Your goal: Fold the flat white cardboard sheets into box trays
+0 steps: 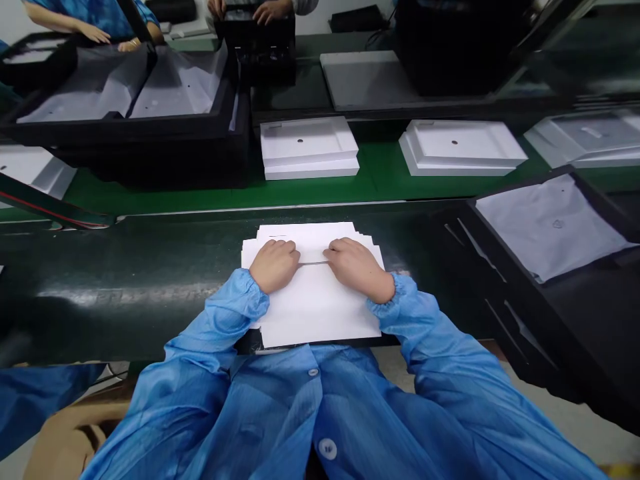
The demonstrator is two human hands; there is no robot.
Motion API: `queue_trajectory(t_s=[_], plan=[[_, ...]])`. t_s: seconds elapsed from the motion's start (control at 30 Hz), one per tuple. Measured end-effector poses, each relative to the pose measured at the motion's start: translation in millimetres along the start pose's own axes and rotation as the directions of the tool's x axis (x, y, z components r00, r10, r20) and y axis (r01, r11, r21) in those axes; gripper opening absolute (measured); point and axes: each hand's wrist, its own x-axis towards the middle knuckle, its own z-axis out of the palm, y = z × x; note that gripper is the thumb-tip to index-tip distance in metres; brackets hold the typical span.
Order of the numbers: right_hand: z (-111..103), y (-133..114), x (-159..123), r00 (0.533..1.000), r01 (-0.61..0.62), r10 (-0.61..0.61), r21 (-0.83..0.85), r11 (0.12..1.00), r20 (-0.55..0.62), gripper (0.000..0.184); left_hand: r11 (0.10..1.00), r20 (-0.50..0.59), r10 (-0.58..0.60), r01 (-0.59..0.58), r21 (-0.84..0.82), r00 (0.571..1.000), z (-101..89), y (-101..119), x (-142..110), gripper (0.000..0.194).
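A flat white cardboard box blank point(323, 307) with stepped edges lies on the dark green bench in front of my body. My left hand point(275, 265) is closed at its left side, the fingers curled onto a crosswise fold. On the right side of the same fold, my right hand point(354, 265) has its fingers bent in a pinch on the card. A narrow dark gap shows along the fold between the two hands. The fingertips are mostly hidden under the knuckles. Whether one blank or a few stacked ones lie here, I cannot tell.
Behind the bench, a green conveyor point(380, 167) carries stacks of shallow white box trays point(310, 143). A black crate point(200, 127) with white sheets stands at the left back. Another black crate point(545, 293) tilts at my right. Co-workers' hands point(273, 10) show at the top.
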Motion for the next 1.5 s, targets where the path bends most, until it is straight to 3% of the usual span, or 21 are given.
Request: queue_trajectory(t_s=[0.23, 0.43, 0.6, 0.7, 0.77, 0.83, 0.93, 1.0, 1.07, 1.27, 1.5], plan=[[3.1, 11.0, 4.7, 0.997, 0.075, -0.079, 0.143, 0.987, 0.023, 0.027, 1.0, -0.093, 0.027, -0.028, -0.006, 0.995, 12.1, 6.6, 5.1, 0.027], [1.4, 13.6, 15.6, 0.993, 0.109, -0.113, 0.112, 0.988, 0.031, 0.031, 0.999, -0.082, 0.018, -0.021, -0.039, 0.996, 13.5, 4.5, 7.9, 0.026], [-6.5, 23.7, 42.1, 0.985, 0.072, -0.096, 0.159, 0.985, 0.146, 0.025, 0.989, 0.027, -0.095, 0.097, -0.11, 0.995, 5.1, 0.4, 21.6, 0.023], [-12.3, 30.6, 57.6, 0.965, 0.006, -0.056, 0.192, 0.981, 0.255, 0.023, 0.954, 0.167, -0.212, 0.241, -0.178, 0.963, -3.5, -6.4, 37.5, 0.017], [-13.7, 32.8, 59.3, 0.968, -0.026, -0.028, 0.212, 0.977, 0.251, 0.03, 0.918, 0.246, -0.276, 0.331, -0.219, 0.929, -9.3, -11.6, 46.0, 0.021], [-11.8, 33.4, 52.5, 0.986, -0.003, -0.029, 0.198, 0.98, 0.162, 0.035, 0.892, 0.279, -0.317, 0.385, -0.238, 0.906, -13.3, -16.1, 48.9, 0.026], [-2.7, 34.2, 35.3, 0.993, 0.119, -0.116, 0.104, 0.987, -0.029, 0.036, 0.917, 0.191, -0.293, 0.332, -0.221, 0.937, -12.2, -22.0, 41.0, 0.029], [6.4, 35.2, 27.2, 0.983, 0.159, -0.152, 0.06, 0.985, -0.108, 0.044, 0.968, 0.061, -0.185, 0.192, -0.162, 0.981, -5.7, -25.9, 31.4, 0.034], [15.8, 35.7, 24.8, 0.978, 0.157, -0.148, 0.046, 0.987, -0.146, 0.046, 0.994, -0.045, -0.068, 0.064, -0.085, 0.997, 4.3, -29.5, 23.0, 0.039], [30.5, 30.5, 29.0, 0.965, 0.154, -0.154, -0.018, 0.988, -0.213, 0.038, 1.0, -0.209, 0.013, -0.013, -0.002, 0.978, 31.8, -29.5, 16.8, 0.036], [26.4, 23.7, 24.6, 0.966, 0.172, -0.184, -0.082, 0.982, -0.179, 0.039, 0.999, -0.267, 0.034, -0.026, 0.032, 0.963, 36.7, -24.4, 13.5, 0.028]])
